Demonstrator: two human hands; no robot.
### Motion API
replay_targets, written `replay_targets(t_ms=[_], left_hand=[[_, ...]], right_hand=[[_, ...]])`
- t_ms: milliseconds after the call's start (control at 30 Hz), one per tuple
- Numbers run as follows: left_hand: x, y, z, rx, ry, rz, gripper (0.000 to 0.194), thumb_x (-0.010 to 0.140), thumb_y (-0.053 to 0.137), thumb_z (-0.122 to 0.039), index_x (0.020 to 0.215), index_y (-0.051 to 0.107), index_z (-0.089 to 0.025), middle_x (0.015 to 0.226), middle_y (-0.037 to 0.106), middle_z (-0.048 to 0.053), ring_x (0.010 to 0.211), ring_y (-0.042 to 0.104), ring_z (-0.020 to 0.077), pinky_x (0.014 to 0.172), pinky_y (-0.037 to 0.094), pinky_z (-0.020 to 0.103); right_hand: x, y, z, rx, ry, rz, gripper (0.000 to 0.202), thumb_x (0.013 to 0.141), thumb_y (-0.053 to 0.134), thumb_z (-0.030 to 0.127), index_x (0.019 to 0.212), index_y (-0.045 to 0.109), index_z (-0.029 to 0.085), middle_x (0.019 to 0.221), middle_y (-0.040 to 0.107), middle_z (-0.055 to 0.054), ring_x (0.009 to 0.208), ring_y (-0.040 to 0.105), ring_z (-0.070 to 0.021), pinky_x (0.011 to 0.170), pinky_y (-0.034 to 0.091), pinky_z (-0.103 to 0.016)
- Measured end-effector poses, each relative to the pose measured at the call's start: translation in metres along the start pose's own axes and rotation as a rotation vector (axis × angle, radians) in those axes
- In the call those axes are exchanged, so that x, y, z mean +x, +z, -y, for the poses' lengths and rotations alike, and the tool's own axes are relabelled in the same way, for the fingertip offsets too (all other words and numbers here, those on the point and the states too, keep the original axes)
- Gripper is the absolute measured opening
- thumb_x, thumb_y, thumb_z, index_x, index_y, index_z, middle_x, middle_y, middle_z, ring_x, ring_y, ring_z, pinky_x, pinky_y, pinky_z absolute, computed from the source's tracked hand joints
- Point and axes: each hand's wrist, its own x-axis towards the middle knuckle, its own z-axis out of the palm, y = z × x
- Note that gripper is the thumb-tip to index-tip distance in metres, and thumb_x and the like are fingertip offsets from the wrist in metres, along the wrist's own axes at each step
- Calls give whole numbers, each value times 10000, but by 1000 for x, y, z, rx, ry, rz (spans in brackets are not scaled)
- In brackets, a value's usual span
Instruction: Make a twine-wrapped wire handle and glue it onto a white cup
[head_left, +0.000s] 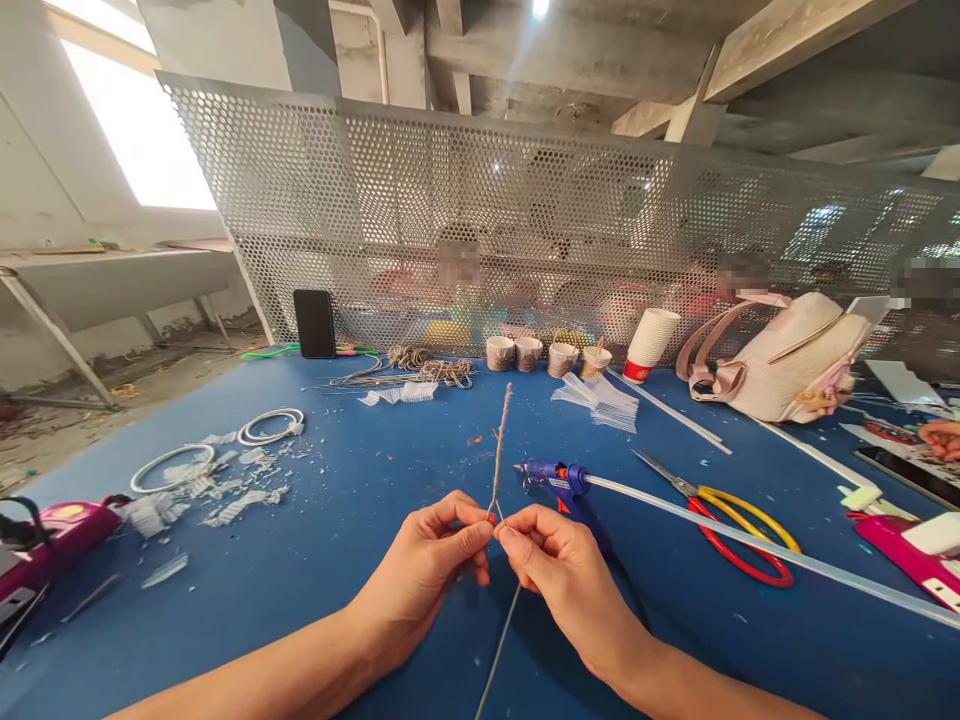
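My left hand and my right hand meet at the middle of the table, fingertips pinched close together. Between them stands a thin tan cord, twisted along its upper part and pointing away from me. Near my fingers it splits into two strands, one gripped by each hand. A pale length of cord trails down from my hands toward the table's near edge. Just beyond my right hand lies a blue glue gun with a long clear glue stick in its back.
Scissors with red and yellow handles lie on the right. Paper cups, cord bundles and a black phone line the back. White rings and scraps lie left. A pink bag and another person's hand are at right.
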Motion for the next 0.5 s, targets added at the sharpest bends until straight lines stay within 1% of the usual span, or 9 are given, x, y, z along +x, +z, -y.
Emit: replay_targets(t_ms=[167,267,367,433,500], left_hand=[[1,2,-1,2,-7,-23,257,578,815,-316,576,632,-135,596,517,-18,483,440,73,467,387,219],[1,1,2,-35,-39,-27,261,598,806,-329,623,628,-140,520,459,-44,464,364,54,440,303,188],[1,-1,3,-69,-66,-32,247,607,798,-313,705,657,-135,531,445,-51,469,300,39,442,233,176],[0,-1,2,-70,-87,-36,228,626,775,-293,746,680,-124,558,453,-38,494,310,48,457,235,179],[-1,0,1,-70,-108,-38,198,668,730,-298,730,685,-116,548,435,-31,518,336,68,477,262,187]], right_hand=[[-3,0,2,-41,-20,-2,331,814,583,478,704,599,166,528,456,43,495,389,-95,489,305,-238],[-2,0,1,-37,-26,-3,326,821,579,469,705,593,165,526,434,50,492,371,-90,479,290,-236],[-2,0,0,-37,-27,1,315,834,570,456,712,586,166,534,425,50,499,360,-89,478,280,-235],[-2,0,0,-41,-27,2,316,838,566,456,711,583,166,535,421,50,503,355,-90,481,279,-236],[-2,-1,0,-46,-27,3,323,839,564,463,712,587,167,533,419,50,504,353,-91,483,281,-237]])
